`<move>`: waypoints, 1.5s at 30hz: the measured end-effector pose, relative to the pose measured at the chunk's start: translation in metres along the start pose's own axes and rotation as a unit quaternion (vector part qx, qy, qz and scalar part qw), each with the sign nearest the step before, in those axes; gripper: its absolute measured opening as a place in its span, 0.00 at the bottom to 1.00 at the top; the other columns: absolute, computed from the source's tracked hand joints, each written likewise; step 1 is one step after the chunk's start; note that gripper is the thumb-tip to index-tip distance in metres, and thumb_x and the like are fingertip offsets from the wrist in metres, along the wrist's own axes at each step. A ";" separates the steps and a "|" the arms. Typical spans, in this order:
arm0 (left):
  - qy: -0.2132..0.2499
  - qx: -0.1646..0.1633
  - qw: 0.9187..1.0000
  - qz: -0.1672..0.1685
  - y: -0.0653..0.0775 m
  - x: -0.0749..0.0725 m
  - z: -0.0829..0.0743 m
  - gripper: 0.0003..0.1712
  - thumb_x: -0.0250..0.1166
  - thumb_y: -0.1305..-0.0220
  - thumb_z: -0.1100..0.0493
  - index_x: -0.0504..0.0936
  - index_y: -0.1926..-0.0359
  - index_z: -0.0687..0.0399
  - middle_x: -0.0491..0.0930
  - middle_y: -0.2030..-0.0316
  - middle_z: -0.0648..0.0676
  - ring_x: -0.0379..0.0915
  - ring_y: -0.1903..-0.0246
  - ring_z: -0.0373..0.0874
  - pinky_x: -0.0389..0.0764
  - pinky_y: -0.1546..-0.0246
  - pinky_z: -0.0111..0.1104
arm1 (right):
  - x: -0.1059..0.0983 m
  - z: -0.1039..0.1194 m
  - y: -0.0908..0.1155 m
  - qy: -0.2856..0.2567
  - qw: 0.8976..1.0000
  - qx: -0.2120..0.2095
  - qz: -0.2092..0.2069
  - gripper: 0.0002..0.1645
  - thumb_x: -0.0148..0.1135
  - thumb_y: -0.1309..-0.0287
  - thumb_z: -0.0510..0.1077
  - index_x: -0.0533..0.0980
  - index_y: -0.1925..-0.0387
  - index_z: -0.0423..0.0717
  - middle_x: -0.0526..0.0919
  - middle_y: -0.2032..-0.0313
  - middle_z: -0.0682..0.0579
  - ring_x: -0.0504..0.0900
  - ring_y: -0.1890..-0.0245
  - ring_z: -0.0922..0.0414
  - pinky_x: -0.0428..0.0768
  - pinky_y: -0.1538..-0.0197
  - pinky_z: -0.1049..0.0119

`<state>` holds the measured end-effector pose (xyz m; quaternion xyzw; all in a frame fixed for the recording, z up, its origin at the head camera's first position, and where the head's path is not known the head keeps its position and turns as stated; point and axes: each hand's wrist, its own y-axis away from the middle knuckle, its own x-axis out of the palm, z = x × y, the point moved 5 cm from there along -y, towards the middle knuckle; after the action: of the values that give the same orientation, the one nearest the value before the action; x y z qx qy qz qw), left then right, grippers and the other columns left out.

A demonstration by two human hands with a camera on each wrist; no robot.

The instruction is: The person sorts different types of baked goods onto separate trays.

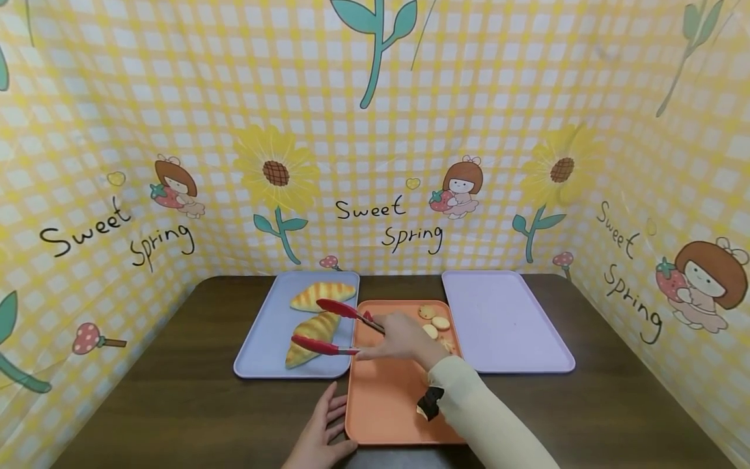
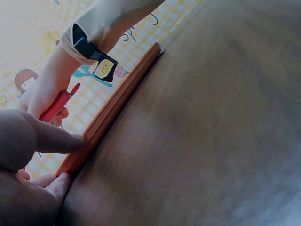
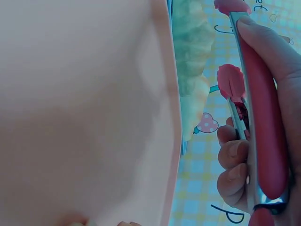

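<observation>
My right hand [image 1: 404, 339] grips red-handled metal tongs [image 3: 265, 117] above the left part of the orange tray [image 1: 381, 404]. Their two red tips [image 1: 316, 345] stand apart, reaching over the blue tray [image 1: 263, 345]. In the head view the lower tip overlaps the nearer croissant-shaped bread [image 1: 319, 327], while the upper one lies by the edge of the farther bread [image 1: 316, 297]. At the orange tray's front left corner is my left hand [image 1: 322, 426], fingers along the side; its thumb [image 2: 66, 139] touches the rim in the left wrist view.
Several small round cookies [image 1: 441, 323] lie at the back right of the orange tray, partly hidden by the right arm. A lilac tray [image 1: 504, 326] stands to the right. Patterned cloth [image 1: 375, 163] walls the table [image 1: 176, 391] behind and at both sides.
</observation>
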<state>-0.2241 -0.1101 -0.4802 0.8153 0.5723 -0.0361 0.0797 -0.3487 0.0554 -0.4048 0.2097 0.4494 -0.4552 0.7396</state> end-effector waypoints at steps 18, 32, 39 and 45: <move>-0.011 0.034 0.999 -0.008 0.003 0.000 -0.001 0.58 0.71 0.47 0.76 0.38 0.27 0.76 0.57 0.35 0.80 0.56 0.35 0.74 0.74 0.40 0.52 | -0.033 -0.007 0.020 0.010 0.998 -0.006 -0.064 0.41 0.76 0.56 0.68 0.79 0.45 0.48 0.66 0.86 0.59 0.62 0.88 0.63 0.63 0.81 0.70; -0.006 0.037 0.999 -0.003 0.003 0.002 -0.001 0.59 0.71 0.47 0.76 0.38 0.27 0.76 0.57 0.35 0.80 0.56 0.35 0.73 0.73 0.40 0.53 | -0.063 -0.034 0.057 0.069 0.991 -0.020 -0.111 0.35 0.76 0.58 0.69 0.80 0.60 0.48 0.80 0.71 0.57 0.74 0.73 0.60 0.76 0.69 0.64; -0.004 0.035 0.999 0.001 0.002 0.001 0.000 0.59 0.71 0.47 0.75 0.37 0.27 0.75 0.57 0.35 0.80 0.56 0.35 0.73 0.73 0.40 0.52 | -0.069 -0.058 0.085 0.090 0.990 -0.003 -0.111 0.35 0.77 0.61 0.69 0.77 0.63 0.46 0.75 0.77 0.56 0.69 0.76 0.60 0.69 0.72 0.66; -0.006 0.038 0.999 0.002 0.003 0.002 -0.001 0.59 0.71 0.47 0.75 0.37 0.27 0.75 0.57 0.35 0.80 0.56 0.35 0.73 0.74 0.40 0.52 | -0.071 -0.070 0.110 0.102 0.989 0.000 -0.108 0.39 0.78 0.60 0.66 0.80 0.57 0.40 0.67 0.82 0.60 0.65 0.79 0.62 0.65 0.77 0.69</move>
<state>-0.2209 -0.1095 -0.4792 0.8185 0.5686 -0.0625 0.0525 -0.2998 0.1950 -0.3901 0.2052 0.5427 -0.5085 0.6363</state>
